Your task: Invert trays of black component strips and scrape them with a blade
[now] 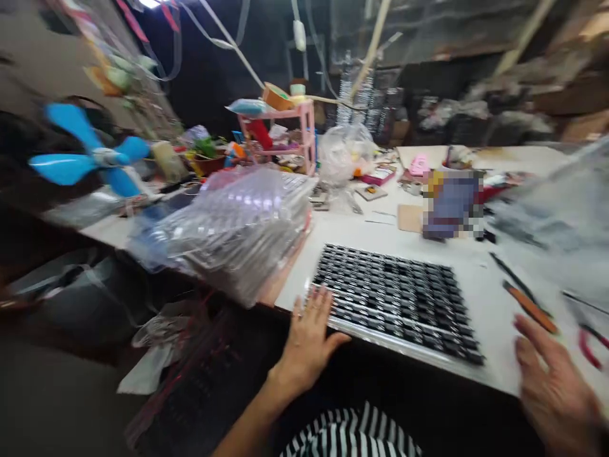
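A clear tray (394,298) filled with rows of small black parts lies at the front edge of the white table. My left hand (309,343) rests with spread fingers on the tray's left front corner and grips nothing. To the right of the tray, my right hand (554,374) hovers near the table edge, a little blurred, fingers apart and nothing visible in them. Just beyond it lie an orange-handled tool (530,306) and pliers with red handles (590,346).
Plastic-wrapped trays (238,228) are stacked left of the black parts. A blue-bladed fan (102,155) stands at the far left. Behind are a pink shelf (309,136) and clear bags (345,155). A large plastic bag (566,203) covers the right side of the white table (342,231).
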Motion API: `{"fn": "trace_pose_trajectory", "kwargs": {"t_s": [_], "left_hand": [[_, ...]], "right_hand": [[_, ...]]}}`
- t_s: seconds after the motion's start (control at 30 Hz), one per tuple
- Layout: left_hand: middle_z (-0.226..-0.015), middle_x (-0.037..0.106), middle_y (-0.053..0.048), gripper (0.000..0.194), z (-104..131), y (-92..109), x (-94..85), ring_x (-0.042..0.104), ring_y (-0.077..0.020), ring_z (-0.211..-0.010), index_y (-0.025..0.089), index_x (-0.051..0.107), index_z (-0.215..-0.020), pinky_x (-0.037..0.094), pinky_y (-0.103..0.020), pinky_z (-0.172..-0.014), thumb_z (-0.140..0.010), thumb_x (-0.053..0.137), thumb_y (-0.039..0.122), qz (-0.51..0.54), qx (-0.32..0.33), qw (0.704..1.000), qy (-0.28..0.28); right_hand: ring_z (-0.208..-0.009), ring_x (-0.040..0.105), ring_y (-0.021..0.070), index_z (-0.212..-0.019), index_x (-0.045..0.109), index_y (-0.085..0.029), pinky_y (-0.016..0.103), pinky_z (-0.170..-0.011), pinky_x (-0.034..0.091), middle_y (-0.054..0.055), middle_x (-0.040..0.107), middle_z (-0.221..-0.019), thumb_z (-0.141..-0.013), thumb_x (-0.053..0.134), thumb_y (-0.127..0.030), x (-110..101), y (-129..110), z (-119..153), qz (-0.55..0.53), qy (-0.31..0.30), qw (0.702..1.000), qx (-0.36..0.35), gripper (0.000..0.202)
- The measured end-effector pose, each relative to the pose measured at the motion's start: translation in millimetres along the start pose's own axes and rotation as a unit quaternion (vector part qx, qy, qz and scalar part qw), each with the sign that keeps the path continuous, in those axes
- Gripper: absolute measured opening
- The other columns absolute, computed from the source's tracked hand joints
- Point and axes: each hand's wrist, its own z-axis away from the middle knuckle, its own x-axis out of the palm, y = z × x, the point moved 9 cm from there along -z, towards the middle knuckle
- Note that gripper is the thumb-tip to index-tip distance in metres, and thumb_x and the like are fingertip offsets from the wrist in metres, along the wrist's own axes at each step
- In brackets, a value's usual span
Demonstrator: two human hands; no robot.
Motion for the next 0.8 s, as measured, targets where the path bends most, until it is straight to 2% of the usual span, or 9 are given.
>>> {"fn": "trace_pose_trajectory", "kwargs": {"t_s": [0.03, 0.07, 0.13, 0.23, 0.33, 0.4, 0.53, 0.67, 0.8], "left_hand": [[-0.15, 0.028, -0.018, 0.072, -1, -9, 1.3, 0.018, -0.0288, -0.142, 0.01, 0.02, -0.146, 0.022, -0.057, -0.111, -0.091, 0.033, 0.054, -0.014, -0.012, 1.0, 0.021], [-0.15, 0.028, -0.019, 0.072, -1, -16, 2.0, 0.018, -0.0295, -0.142, 0.011, 0.017, -0.147, 0.023, -0.057, -0.111, -0.091, 0.034, 0.053, -0.024, -0.019, 0.999, 0.045], [-0.15, 0.029, -0.02, 0.075, -1, -27, 4.4, 0.019, -0.0309, -0.141, 0.014, 0.008, -0.149, 0.025, -0.058, -0.109, -0.091, 0.035, 0.053, -0.03, -0.016, 0.996, 0.08], [-0.15, 0.029, -0.019, 0.077, -1, -32, 10.1, 0.022, -0.0312, -0.141, 0.017, 0.0, -0.15, 0.025, -0.058, -0.109, -0.091, 0.034, 0.055, -0.012, 0.0, 0.996, 0.088], [-0.151, 0.03, -0.016, 0.073, -1, -35, 12.0, 0.021, -0.0301, -0.141, 0.021, 0.003, -0.15, 0.023, -0.057, -0.11, -0.092, 0.033, 0.054, 0.018, 0.001, 0.997, 0.077], [-0.152, 0.028, -0.015, 0.07, -3, -39, 11.8, 0.02, -0.0289, -0.142, 0.022, 0.006, -0.15, 0.021, -0.056, -0.111, -0.092, 0.034, 0.052, 0.038, -0.009, 0.997, 0.069], [-0.154, 0.023, -0.014, 0.071, -10, -46, 8.8, 0.018, -0.0281, -0.142, 0.023, 0.008, -0.15, 0.018, -0.054, -0.113, -0.092, 0.035, 0.053, 0.062, -0.016, 0.995, 0.077], [-0.154, 0.022, -0.015, 0.072, -18, -44, 8.9, 0.015, -0.0284, -0.143, 0.021, 0.008, -0.15, 0.017, -0.054, -0.113, -0.091, 0.036, 0.053, 0.062, -0.006, 0.995, 0.074], [-0.154, 0.021, -0.016, 0.073, -20, -35, 5.7, 0.012, -0.0291, -0.144, 0.019, 0.007, -0.15, 0.018, -0.056, -0.112, -0.092, 0.037, 0.051, 0.035, 0.012, 0.997, 0.07]], "right_hand": [[-0.109, 0.059, 0.0295, -0.133, 0.053, -0.025, 0.043, -0.085, 0.049, 0.014, 0.061, -0.122, -0.092, 0.042, -0.046, 1, 8, 3, -0.024, -0.017, 0.996, 0.081, 0.047], [-0.113, 0.057, 0.029, -0.129, 0.055, -0.019, 0.043, -0.093, 0.046, 0.014, 0.06, -0.123, -0.092, 0.041, -0.048, 5, 10, 4, -0.053, -0.028, 0.99, 0.126, 0.049], [-0.117, 0.053, 0.028, -0.125, 0.057, -0.013, 0.046, -0.101, 0.041, 0.013, 0.059, -0.125, -0.092, 0.04, -0.05, 6, 3, 1, -0.098, 0.003, 0.986, 0.137, 0.052], [-0.117, 0.053, 0.0252, -0.123, 0.057, -0.013, 0.045, -0.101, 0.041, 0.013, 0.059, -0.123, -0.093, 0.041, -0.047, 13, -4, -4, -0.106, 0.007, 0.987, 0.118, 0.048], [-0.12, 0.051, 0.024, -0.128, 0.054, -0.016, 0.045, -0.102, 0.04, 0.014, 0.057, -0.126, -0.096, 0.038, -0.043, 12, -15, -4, -0.067, -0.013, 0.996, 0.064, 0.045], [-0.128, 0.044, 0.0248, -0.137, 0.044, -0.017, 0.048, -0.105, 0.035, 0.013, 0.052, -0.134, -0.097, 0.035, -0.042, 16, -35, -1, -0.002, -0.066, 0.998, -0.015, 0.048], [-0.14, 0.022, 0.0265, -0.147, 0.023, -0.011, 0.054, -0.111, 0.018, 0.015, 0.032, -0.149, -0.095, 0.033, -0.053, 39, -82, 10, 0.133, -0.202, 0.954, -0.179, 0.068], [-0.142, 0.015, 0.0294, -0.144, 0.026, -0.001, 0.053, -0.112, 0.016, 0.019, 0.022, -0.151, -0.089, 0.031, -0.064, 61, -109, 7, 0.18, -0.252, 0.92, -0.24, 0.084], [-0.141, 0.016, 0.032, -0.142, 0.03, 0.003, 0.055, -0.111, 0.017, 0.023, 0.023, -0.15, -0.085, 0.029, -0.071, 82, -115, 6, 0.188, -0.271, 0.906, -0.266, 0.093]]}}
